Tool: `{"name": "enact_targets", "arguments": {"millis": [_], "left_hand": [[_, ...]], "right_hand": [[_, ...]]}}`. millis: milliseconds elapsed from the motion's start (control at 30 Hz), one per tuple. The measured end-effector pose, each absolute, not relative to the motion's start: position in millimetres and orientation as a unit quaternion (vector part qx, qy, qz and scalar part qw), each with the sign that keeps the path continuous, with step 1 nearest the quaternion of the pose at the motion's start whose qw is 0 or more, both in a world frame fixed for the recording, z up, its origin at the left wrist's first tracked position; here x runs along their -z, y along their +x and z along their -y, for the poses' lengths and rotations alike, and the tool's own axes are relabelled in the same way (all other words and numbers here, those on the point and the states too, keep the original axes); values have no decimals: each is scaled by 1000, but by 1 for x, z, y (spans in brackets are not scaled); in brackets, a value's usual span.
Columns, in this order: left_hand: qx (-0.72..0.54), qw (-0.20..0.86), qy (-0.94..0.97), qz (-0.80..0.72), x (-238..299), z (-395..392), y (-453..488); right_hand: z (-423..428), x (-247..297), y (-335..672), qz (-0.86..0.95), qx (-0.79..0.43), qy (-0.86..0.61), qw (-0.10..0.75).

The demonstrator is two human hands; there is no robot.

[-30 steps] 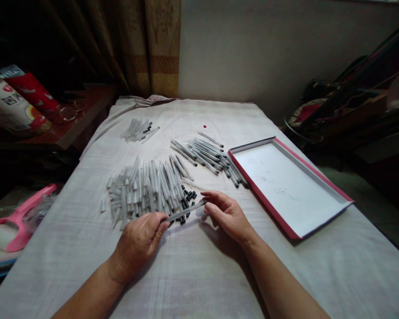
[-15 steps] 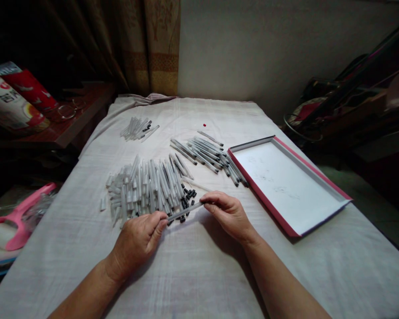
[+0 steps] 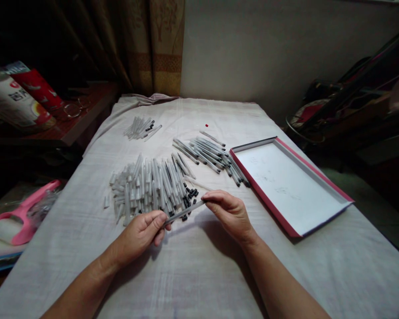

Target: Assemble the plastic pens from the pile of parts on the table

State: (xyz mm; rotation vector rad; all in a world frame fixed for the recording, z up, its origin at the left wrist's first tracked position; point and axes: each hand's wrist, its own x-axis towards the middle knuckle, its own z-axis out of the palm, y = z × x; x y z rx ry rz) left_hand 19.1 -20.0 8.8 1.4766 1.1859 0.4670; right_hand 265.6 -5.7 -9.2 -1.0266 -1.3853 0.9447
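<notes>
As the left hand (image 3: pixel 140 235) uncurls lower fingers (image 3: pixel 159 238) | it and the right hand (image 3: pixel 232 215) grip the pen (image 3: pixel 185 212) between them | seemingly mid-work

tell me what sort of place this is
Likely a room in a home: a patterned curtain hangs at the back, a pale cloth lies under the pens, and a labelled jar stands on wooden furniture.
</notes>
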Motion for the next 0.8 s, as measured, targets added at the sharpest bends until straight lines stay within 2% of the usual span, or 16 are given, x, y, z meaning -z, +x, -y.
{"name": "enact_targets", "arguments": {"millis": [200, 367, 567, 800], "left_hand": [[-247, 384, 717, -527, -7, 22, 20], [-275, 272, 759, -524, -8, 23, 22], [-239, 322, 736, -545, -6, 21, 18], [-235, 329, 732, -549, -3, 20, 17]], "right_hand": [[4, 16, 262, 539, -420, -500, 532], [4, 14, 263, 558, -410, -484, 535], [2, 18, 270, 585, -354, -515, 516], [4, 24, 267, 744, -176, -551, 334]]}}
